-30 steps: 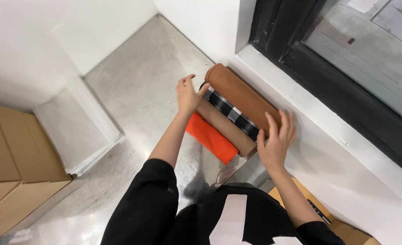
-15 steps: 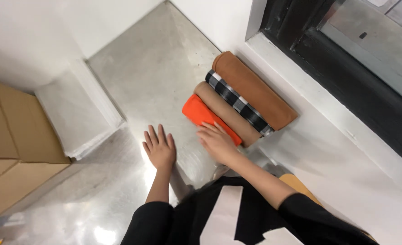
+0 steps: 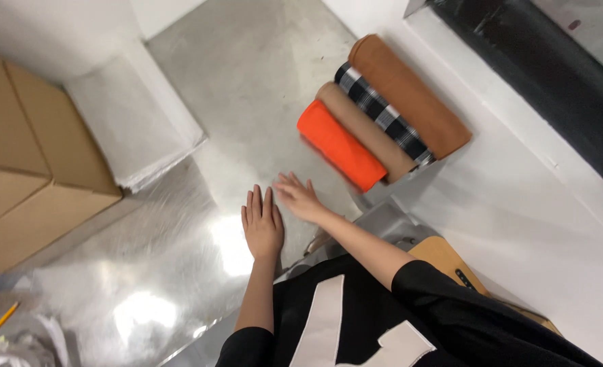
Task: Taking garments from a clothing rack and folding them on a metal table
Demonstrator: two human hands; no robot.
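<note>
A polished grey metal work surface (image 3: 247, 88) meets a white ledge below a dark window. Four rolled fabric bolts lie side by side, touching: one bright orange roll (image 3: 341, 154), one tan roll (image 3: 366, 140), one black-and-white plaid roll (image 3: 384, 115), one rust-brown roll (image 3: 410, 95). Both hands rest empty, near the orange roll but apart from it: left hand (image 3: 263, 228) flat with fingers spread, right hand (image 3: 301, 198) open, palm down. The arranging step appears finished. Three tan cardboard boxes (image 3: 16, 170) are stacked at left.
</note>
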